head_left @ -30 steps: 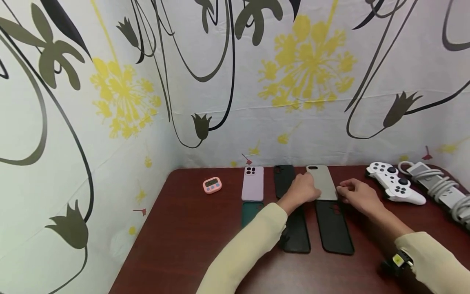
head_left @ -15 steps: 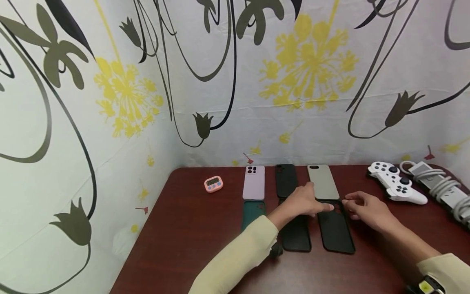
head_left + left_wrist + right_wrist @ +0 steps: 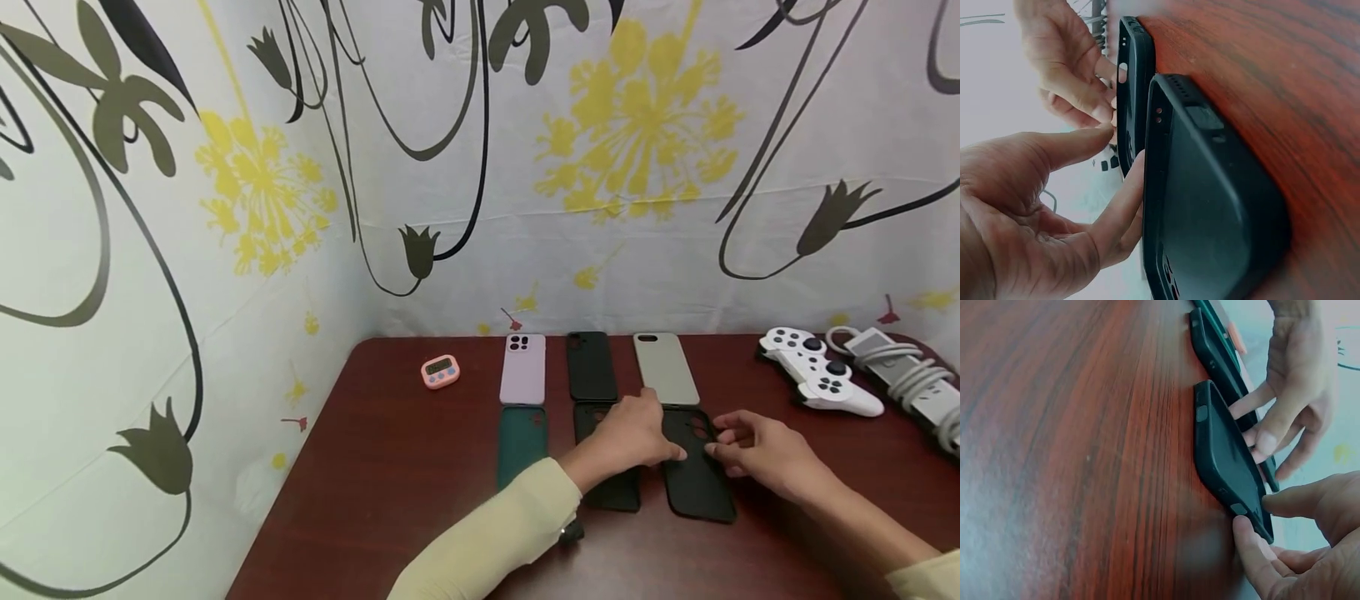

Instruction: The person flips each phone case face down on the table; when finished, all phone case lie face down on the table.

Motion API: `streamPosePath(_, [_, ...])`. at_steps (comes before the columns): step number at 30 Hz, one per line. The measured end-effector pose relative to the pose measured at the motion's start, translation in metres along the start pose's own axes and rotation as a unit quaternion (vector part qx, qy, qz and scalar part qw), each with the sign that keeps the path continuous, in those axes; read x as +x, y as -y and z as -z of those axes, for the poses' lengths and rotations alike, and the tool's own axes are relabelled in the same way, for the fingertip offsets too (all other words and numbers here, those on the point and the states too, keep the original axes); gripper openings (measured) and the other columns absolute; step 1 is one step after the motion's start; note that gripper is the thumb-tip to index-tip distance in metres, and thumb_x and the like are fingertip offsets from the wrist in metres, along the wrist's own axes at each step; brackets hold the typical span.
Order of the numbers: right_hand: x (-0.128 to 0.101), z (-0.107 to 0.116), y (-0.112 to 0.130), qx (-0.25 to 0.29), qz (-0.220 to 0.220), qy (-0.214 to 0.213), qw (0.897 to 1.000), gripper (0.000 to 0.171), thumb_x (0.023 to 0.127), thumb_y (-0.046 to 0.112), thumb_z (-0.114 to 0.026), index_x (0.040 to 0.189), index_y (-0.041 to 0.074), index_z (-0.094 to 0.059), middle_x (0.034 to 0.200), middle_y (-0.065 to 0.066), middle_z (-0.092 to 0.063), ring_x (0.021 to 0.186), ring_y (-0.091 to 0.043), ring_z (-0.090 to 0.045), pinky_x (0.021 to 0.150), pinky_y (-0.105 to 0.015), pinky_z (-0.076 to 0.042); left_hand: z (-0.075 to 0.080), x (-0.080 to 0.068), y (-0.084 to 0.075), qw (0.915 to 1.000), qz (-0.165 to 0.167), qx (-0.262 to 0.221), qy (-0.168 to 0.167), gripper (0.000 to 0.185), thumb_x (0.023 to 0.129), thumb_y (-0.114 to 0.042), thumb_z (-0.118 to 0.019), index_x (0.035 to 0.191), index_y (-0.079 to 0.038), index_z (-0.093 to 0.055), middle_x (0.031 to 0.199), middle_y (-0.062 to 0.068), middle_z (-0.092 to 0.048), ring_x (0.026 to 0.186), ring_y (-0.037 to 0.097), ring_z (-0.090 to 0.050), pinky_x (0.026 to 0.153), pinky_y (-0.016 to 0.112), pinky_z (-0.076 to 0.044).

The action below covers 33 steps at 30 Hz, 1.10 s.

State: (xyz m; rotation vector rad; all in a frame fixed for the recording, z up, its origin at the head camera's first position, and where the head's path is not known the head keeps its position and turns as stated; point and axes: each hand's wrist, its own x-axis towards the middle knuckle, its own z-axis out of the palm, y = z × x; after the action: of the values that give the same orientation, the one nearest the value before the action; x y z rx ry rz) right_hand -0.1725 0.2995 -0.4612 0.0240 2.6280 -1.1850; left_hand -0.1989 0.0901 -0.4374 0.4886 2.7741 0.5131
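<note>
Two rows of phone cases lie on the dark red table. My right hand (image 3: pixel 772 454) pinches the right edge of the front-right black phone case (image 3: pixel 697 487), its thumb on the inside of the rim in the right wrist view. Over that case's left edge is my left hand (image 3: pixel 630 429), thumb and fingers fairly straight and apart, with fingers in the gap beside the front-middle black phone case (image 3: pixel 621 494). Left of these lies a teal phone case (image 3: pixel 522 442). Behind stand a lilac case (image 3: pixel 522 371), another black case (image 3: pixel 591 367) and a pale grey case (image 3: pixel 667 371).
A pink timer (image 3: pixel 440 372) lies at the back left of the table (image 3: pixel 405 483). To the back right are a white game controller (image 3: pixel 817 371) and a white power strip (image 3: pixel 911 375) with its cord wound round it. Patterned cloth hangs behind.
My left hand has come off the pale grey case toward the front-right black case. My right hand has moved nearer and now pinches that case, which has shifted slightly nearer and right.
</note>
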Motion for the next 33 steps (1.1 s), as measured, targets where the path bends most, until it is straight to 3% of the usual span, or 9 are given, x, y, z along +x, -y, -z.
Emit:
streamPosePath(5, [0.0,-0.003,0.001,0.007,-0.001,0.006,1.0,0.061,0.1,0.017,-0.073,0.143,-0.017,-0.046,0.117,-0.023,-0.066,0.092,-0.011,-0.072,0.073,-0.031,-0.067,-0.001,0.001,-0.004,0.9995,-0.017,0.027,0.002,0.033,0.091,-0.045,-0.084,0.094,-0.019,-0.064,0.056,-0.006,-0.061,0.049,0.007,-0.06,0.055,0.02,-0.053])
streamPosePath(11, [0.001,-0.004,-0.001,0.003,-0.012,0.008,1.0,0.062,0.101,0.02,-0.072,0.145,-0.015,-0.045,0.12,-0.023,-0.066,0.097,-0.014,-0.072,0.073,-0.031,-0.066,-0.004,0.001,-0.004,0.9997,-0.015,-0.001,0.017,0.029,0.091,-0.042,-0.085,0.094,-0.018,-0.069,0.055,-0.007,-0.064,0.047,0.002,-0.062,0.049,0.017,-0.047])
streamPosePath(15, [0.002,-0.004,-0.002,-0.022,-0.012,0.002,1.0,0.066,0.101,0.025,-0.072,0.146,-0.014,-0.045,0.123,-0.027,-0.064,0.099,-0.02,-0.073,0.071,-0.03,-0.065,-0.005,0.001,-0.002,0.9981,0.001,-0.057,0.024,0.032,0.092,-0.047,-0.082,0.085,-0.018,-0.069,0.078,-0.006,-0.071,0.053,0.005,-0.063,0.055,0.02,-0.051])
streamPosePath(18, [0.002,-0.005,-0.003,-0.045,-0.007,-0.006,0.999,0.067,0.101,0.028,-0.072,0.147,-0.014,-0.045,0.124,-0.028,-0.064,0.097,-0.019,-0.073,0.068,-0.028,-0.062,-0.006,0.0,-0.001,0.9949,0.015,-0.098,0.019,0.036,0.092,-0.051,-0.08,0.086,-0.018,-0.068,0.095,-0.002,-0.064,0.059,0.007,-0.061,0.062,0.022,-0.052])
streamPosePath(20, [0.001,-0.005,-0.003,-0.054,-0.003,-0.009,0.999,0.068,0.101,0.029,-0.072,0.147,-0.014,-0.045,0.124,-0.029,-0.064,0.097,-0.02,-0.073,0.067,-0.026,-0.061,-0.007,-0.001,0.0,0.9937,0.017,-0.11,0.015,0.036,0.092,-0.052,-0.08,0.086,-0.018,-0.068,0.092,-0.002,-0.064,0.06,0.008,-0.06,0.062,0.023,-0.052])
streamPosePath(22, [0.001,-0.006,-0.002,-0.055,-0.005,-0.008,0.998,0.07,0.101,0.031,-0.072,0.147,-0.014,-0.044,0.126,-0.03,-0.064,0.099,-0.021,-0.073,0.067,-0.026,-0.061,-0.007,-0.002,0.001,0.9935,0.015,-0.112,0.015,0.036,0.093,-0.053,-0.079,0.089,-0.018,-0.07,0.078,-0.004,-0.066,0.06,0.008,-0.06,0.062,0.022,-0.052])
streamPosePath(25, [0.001,-0.006,-0.001,-0.057,-0.006,-0.002,0.998,0.072,0.102,0.034,-0.07,0.149,-0.013,-0.042,0.129,-0.033,-0.063,0.102,-0.025,-0.074,0.068,-0.027,-0.061,-0.008,-0.004,0.002,0.9923,0.012,-0.121,0.022,0.039,0.094,-0.055,-0.076,0.104,-0.017,-0.071,0.066,-0.004,-0.065,0.059,0.009,-0.062,0.064,0.022,-0.053])
streamPosePath(29, [0.001,-0.005,-0.001,-0.085,0.005,0.0,0.996,0.072,0.104,0.038,-0.066,0.151,-0.011,-0.041,0.136,-0.038,-0.059,0.106,-0.034,-0.073,0.069,-0.03,-0.058,-0.008,-0.004,0.004,0.9899,0.012,-0.138,0.031,0.045,0.095,-0.057,-0.074,0.114,-0.016,-0.068,0.084,-0.003,-0.064,0.064,0.01,-0.06,0.067,0.023,-0.055])
streamPosePath(33, [0.001,-0.004,-0.002,-0.113,0.016,-0.005,0.993,0.072,0.106,0.042,-0.063,0.152,-0.008,-0.041,0.14,-0.039,-0.057,0.111,-0.041,-0.071,0.071,-0.033,-0.056,-0.009,-0.003,0.005,0.9896,0.017,-0.139,0.035,0.055,0.094,-0.061,-0.073,0.127,-0.017,-0.066,0.127,-0.003,-0.064,0.092,0.012,-0.068,0.076,0.027,-0.058])
